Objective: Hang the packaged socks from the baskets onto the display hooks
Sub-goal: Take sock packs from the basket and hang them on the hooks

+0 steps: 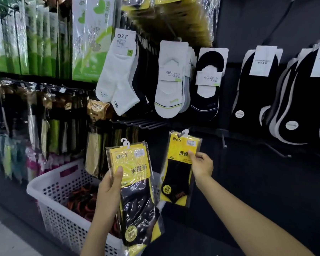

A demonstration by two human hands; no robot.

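Observation:
My left hand (110, 189) grips a stack of yellow-and-black sock packets (137, 183) by its left edge, thumb across the yellow card, above the white basket (52, 198). My right hand (201, 167) pinches another yellow-and-black sock packet (179, 170) at its right side. That packet's white hanger tab (185, 133) sits at the tip of a display hook. Bare metal hooks (146, 124) stick out of the dark panel just left of it.
The perforated white basket holds dark and orange items. White and black socks (169, 80) hang on hooks above, large black socks to the right. More bare hooks (277, 150) project at lower right. Green boxes and packaged goods fill the shelves on the left.

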